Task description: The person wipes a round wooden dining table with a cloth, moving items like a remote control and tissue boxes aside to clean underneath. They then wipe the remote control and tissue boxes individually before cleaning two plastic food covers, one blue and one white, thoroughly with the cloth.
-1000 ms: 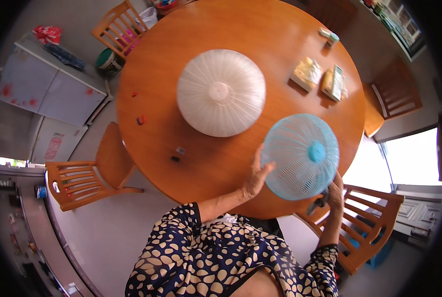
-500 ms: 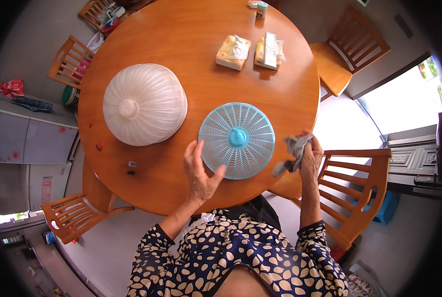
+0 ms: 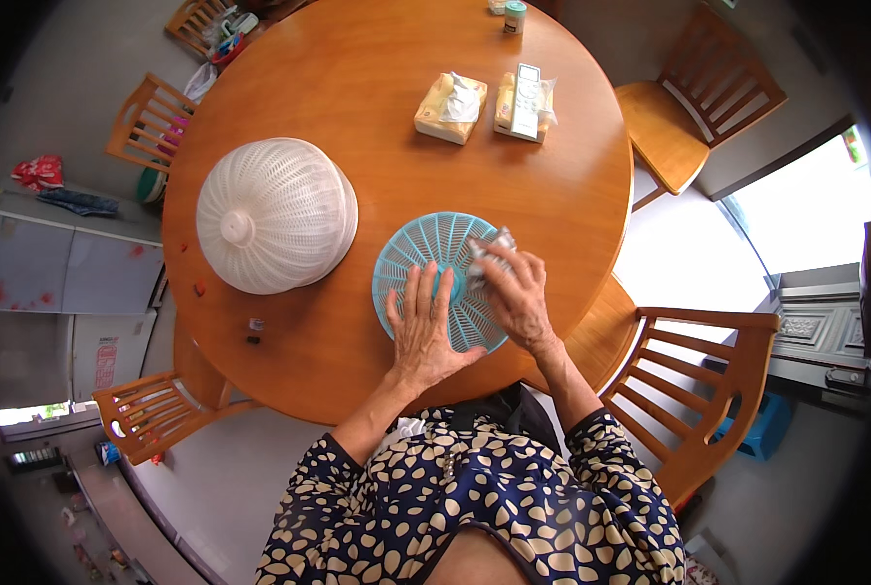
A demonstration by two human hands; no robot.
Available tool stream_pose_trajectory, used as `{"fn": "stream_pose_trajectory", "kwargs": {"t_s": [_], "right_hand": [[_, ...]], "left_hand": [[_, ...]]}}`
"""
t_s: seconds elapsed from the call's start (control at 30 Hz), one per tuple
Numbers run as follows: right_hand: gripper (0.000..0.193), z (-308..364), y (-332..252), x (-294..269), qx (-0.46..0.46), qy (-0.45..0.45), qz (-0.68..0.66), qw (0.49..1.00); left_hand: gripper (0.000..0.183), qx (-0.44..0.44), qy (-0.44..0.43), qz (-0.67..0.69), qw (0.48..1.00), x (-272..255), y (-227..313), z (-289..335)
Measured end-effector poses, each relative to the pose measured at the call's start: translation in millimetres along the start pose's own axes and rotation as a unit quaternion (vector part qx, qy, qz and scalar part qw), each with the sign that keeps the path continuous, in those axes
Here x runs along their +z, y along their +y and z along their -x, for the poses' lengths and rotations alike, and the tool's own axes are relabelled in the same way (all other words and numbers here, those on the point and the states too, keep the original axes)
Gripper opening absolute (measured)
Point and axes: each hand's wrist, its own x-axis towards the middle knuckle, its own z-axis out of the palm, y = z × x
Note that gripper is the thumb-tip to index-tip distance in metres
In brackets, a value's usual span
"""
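A light-blue slatted plastic food cover (image 3: 421, 242), domed and round with a knob in the middle, rests on the wooden table close in front of me. Flat on its near left part lies my left hand (image 3: 424, 339), its fingers stretched and the thumb spread toward the near rim. In my right hand (image 3: 523, 304) is a crumpled grey cloth (image 3: 496, 250), pressed against the far right part of the cover. Both hands partly hide the cover and its knob. To the left stands a larger white woven-look plastic cover (image 3: 294, 210).
Two tissue packs (image 3: 447, 115) lie toward the back of the round table (image 3: 357, 88), a white remote control (image 3: 525, 102) atop the right one. A small jar (image 3: 514, 18) stands at the far edge. Small dark and red bits lie at the left. Wooden chairs (image 3: 704, 390) surround the table.
My right hand has swung left with the cloth, from beside the cover onto it. My left hand has moved right from the cover's left edge onto its top.
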Motion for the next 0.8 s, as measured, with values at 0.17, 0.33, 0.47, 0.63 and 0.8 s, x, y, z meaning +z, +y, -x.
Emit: {"fn": "stream_pose_trajectory", "kwargs": {"t_s": [0.17, 0.33, 0.47, 0.63, 0.8], "right_hand": [[0.029, -22, 54, 18, 0.330, 0.031, -0.311, 0.891], [0.023, -31, 22, 5, 0.145, 0.072, -0.220, 0.962], [0.044, -29, -20, -7, -0.084, -0.068, -0.071, 0.992], [0.044, -47, -12, 0, -0.090, -0.076, 0.006, 0.993], [0.028, -74, 15, 10, -0.014, -0.048, -0.105, 0.993]], "left_hand": [[0.130, 0.005, -0.017, -0.003, 1.000, 0, -1, 0], [0.129, -0.001, -0.028, -0.015, 1.000, -3, 0, -2], [0.126, -0.005, -0.003, 0.013, 1.000, 2, -1, -1], [0.126, -0.008, -0.010, 0.024, 1.000, -1, 0, 2], [0.125, -0.002, -0.015, 0.012, 1.000, 0, -1, 1]]}}
